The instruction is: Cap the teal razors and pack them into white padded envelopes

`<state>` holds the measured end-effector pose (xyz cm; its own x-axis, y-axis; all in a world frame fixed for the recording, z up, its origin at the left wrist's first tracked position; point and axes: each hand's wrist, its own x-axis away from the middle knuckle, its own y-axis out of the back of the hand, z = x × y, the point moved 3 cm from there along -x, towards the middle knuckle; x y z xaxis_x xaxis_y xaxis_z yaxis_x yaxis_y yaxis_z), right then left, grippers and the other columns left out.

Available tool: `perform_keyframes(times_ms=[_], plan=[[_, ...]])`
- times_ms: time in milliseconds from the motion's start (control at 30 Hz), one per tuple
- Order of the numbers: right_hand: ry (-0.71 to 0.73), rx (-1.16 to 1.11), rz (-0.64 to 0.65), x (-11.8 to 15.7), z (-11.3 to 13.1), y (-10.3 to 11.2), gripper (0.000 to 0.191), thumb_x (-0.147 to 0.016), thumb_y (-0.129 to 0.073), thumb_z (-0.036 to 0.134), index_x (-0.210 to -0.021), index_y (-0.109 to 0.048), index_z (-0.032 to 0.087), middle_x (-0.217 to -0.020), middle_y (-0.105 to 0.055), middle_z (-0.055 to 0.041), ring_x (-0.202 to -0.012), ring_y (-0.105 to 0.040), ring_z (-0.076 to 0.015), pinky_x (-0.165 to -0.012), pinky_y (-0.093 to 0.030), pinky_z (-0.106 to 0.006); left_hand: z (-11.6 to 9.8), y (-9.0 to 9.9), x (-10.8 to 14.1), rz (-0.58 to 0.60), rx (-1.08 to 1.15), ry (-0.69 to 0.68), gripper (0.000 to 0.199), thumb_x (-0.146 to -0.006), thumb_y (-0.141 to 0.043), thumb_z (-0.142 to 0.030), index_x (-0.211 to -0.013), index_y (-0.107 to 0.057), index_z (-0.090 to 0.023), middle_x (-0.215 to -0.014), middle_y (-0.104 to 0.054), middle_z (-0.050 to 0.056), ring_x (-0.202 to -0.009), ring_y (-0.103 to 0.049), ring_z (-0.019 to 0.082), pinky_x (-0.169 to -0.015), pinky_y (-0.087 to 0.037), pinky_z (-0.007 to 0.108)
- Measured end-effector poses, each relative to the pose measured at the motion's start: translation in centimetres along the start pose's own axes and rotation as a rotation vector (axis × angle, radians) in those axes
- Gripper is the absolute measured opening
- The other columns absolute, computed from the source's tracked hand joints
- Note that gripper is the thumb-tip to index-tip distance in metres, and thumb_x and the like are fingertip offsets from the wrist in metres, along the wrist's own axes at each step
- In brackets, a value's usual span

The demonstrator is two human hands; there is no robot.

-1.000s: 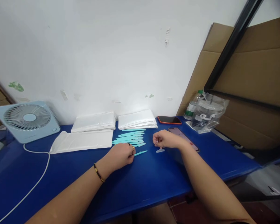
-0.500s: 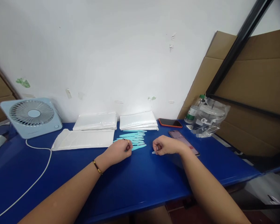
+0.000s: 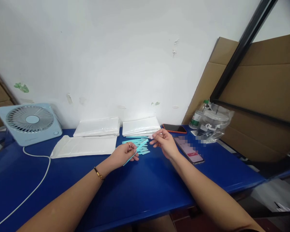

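My left hand (image 3: 125, 154) pinches a slim turquoise stick (image 3: 142, 146), shaped like an eyebrow razor, which slants up to the right. My right hand (image 3: 163, 141) is just right of the stick's upper end. Its thumb and forefinger are closed on a small pale piece (image 3: 150, 136), too small to name; the other fingers are loosely curled. Several more turquoise sticks (image 3: 145, 152) lie in a loose row on the blue table (image 3: 140, 190), partly hidden behind my left hand and the held stick.
White flat packets lie in a left stack (image 3: 96, 126) and a right stack (image 3: 141, 125), with a single white packet (image 3: 84, 146) in front. A light-blue fan (image 3: 32, 120) stands left. To the right are two phones (image 3: 174, 128), a bottle (image 3: 197, 119) and a bagged cup (image 3: 214, 124).
My left hand has lifted a turquoise stick off the table. My right hand has moved up and left toward the stick's end, its fingers less curled. The view has shifted slightly.
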<state>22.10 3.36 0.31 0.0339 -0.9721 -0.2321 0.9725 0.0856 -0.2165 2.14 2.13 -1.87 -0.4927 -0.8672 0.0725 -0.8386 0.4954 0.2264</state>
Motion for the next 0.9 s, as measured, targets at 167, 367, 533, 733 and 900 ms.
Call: perform_keyframes(times_ms=[167,367,533,733,900], plan=[[-0.032,0.026,0.088,0.3,-0.5,-1.0,0.032,-0.067,-0.074,0.038,-0.077,-0.05,0.018,-0.061,-0.062,0.0031,-0.053,-0.065,-0.0135,-0.041,-0.046,-0.017,-0.2,-0.1,0.1,0.003,-0.028,-0.004,0.028,-0.081,-0.053,-0.044,-0.087,-0.045,-0.018,-0.081,-0.065,0.005,-0.075,-0.067,0.018,-0.072,-0.052,0.033],[-0.082,0.226,0.25,0.4,-1.0,-0.8,0.034,-0.065,-0.073,0.042,-0.074,-0.052,0.016,-0.06,-0.062,0.0015,-0.051,-0.062,-0.013,-0.041,-0.042,-0.019,-0.5,0.5,0.1,-0.038,-0.23,-0.08,0.022,-0.085,-0.046,-0.04,-0.09,-0.049,-0.018,-0.076,-0.064,0.002,-0.071,-0.064,0.016,-0.066,-0.048,0.028],[0.059,0.87,0.335,-0.3,-1.3,0.8,0.035,-0.066,-0.071,0.046,-0.081,-0.067,0.015,-0.076,-0.065,-0.0046,-0.069,-0.061,-0.0165,-0.063,-0.048,-0.029,-1.0,1.5,0.2,-0.166,-0.784,-0.246,0.023,-0.084,-0.047,-0.035,-0.093,-0.061,-0.02,-0.096,-0.064,0.006,-0.09,-0.059,0.021,-0.081,-0.045,0.034],[0.176,1.167,0.328,-1.2,-2.8,0.4,0.108,-0.048,-0.077,0.06,-0.139,-0.036,0.018,-0.138,-0.038,-0.0177,-0.129,-0.032,-0.0339,-0.103,-0.028,-0.05,0.7,1.9,-0.4,-0.241,-1.022,-0.283,0.068,-0.075,-0.057,-0.055,-0.131,-0.044,-0.018,-0.139,-0.039,0.013,-0.127,-0.036,0.03,-0.103,-0.033,0.042],[0.234,1.052,0.484,-0.9,-2.9,-0.8,0.081,-0.062,-0.072,0.055,-0.13,-0.047,0.017,-0.126,-0.051,-0.014,-0.115,-0.048,-0.0278,-0.095,-0.04,-0.042,2.1,2.1,-1.1,-0.258,-1.112,-0.247,0.084,-0.079,-0.043,-0.067,-0.143,-0.024,-0.016,-0.149,-0.024,0.015,-0.138,-0.015,0.032,-0.108,-0.021,0.047]])
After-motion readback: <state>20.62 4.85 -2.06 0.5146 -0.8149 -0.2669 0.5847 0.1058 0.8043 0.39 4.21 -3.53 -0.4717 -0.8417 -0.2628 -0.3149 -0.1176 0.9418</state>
